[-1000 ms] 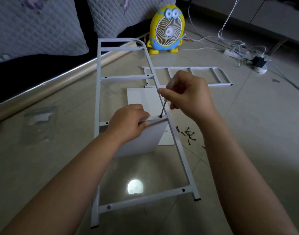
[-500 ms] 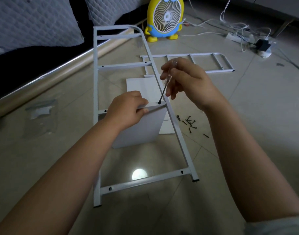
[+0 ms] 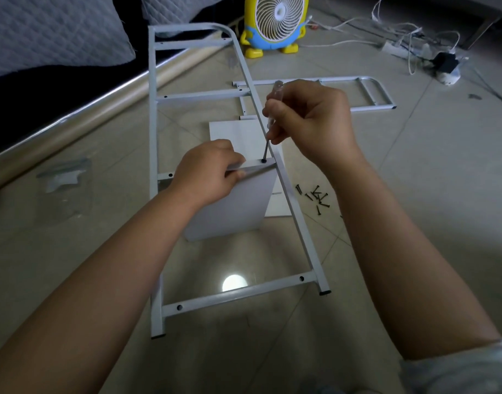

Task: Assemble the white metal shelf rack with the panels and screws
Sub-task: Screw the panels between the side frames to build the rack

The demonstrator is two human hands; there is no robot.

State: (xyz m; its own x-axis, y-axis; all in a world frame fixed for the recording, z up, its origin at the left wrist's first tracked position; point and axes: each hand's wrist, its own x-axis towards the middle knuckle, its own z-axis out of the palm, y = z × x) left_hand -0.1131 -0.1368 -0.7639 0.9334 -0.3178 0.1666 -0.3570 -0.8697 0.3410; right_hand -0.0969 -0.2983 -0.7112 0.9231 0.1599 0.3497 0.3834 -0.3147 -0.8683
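So the step here looks like driving a screw (image 3: pixel 263 160) through the side frame (image 3: pixel 152 123) down into the top edge of a white panel (image 3: pixel 230 206). The panel stands on its edge on the floor (image 3: pixel 414 194), tucked under the frame's middle crossbar, right by the right-hand rail. The left hand (image 3: pixel 207 172) has its fingers curled over that top edge with the thumb underneath, pinching panel and crossbar together. The right hand (image 3: pixel 312 126) has its fingers wrapped round a clear-handled screwdriver (image 3: pixel 277 89), whose tip sits in the screw head. To do this bit well, it probably pays to hold the screwdriver in line with the screw rather than leaning it, since a tilted tip could slip out and scratch the paint. Pushing down while turning should help it bite. The left-hand grip matters too: if the panel shifts, the hole may stop lining up. Best not to crank it fully tight until the crossbar's other hole gets its screw. Spare screws (image 3: pixel 316 196) lie in a little pile on the floor just right of the frame, near the right hand.
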